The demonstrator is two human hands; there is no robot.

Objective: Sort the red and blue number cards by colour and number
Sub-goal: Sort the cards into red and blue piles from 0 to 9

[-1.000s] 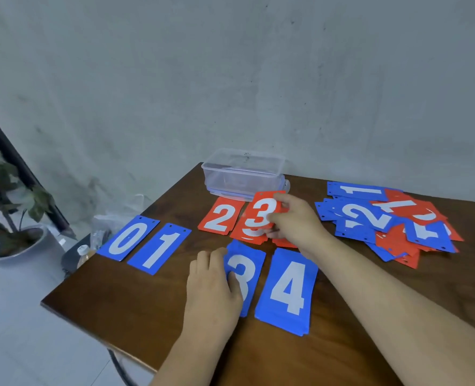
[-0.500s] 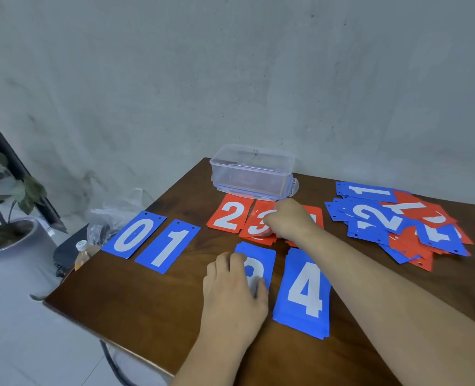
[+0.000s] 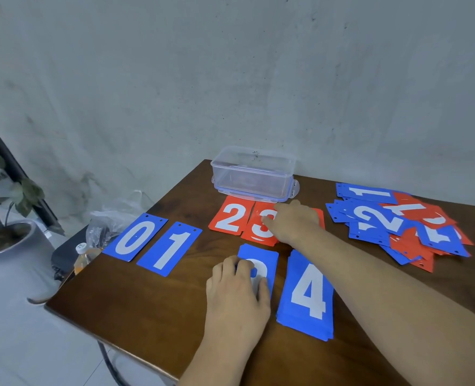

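Note:
Blue cards 0 and 1 lie side by side at the table's left. A red 2 lies in front of the box, and beside it a small stack topped by a red 3. My right hand rests flat on that red 3 stack, fingers straight. Nearer me, my left hand presses flat on a blue 3 stack. To its right lies a blue 4 stack. A mixed heap of red and blue cards spreads at the right.
A clear plastic box stands at the back of the brown table. Beyond the left edge are a potted plant, a plastic bag and a bottle on the floor.
My right hand has laid the red 3 card down onto its stack and now lies flat on it. The left hand stays on the blue 3. The view has shifted slightly.

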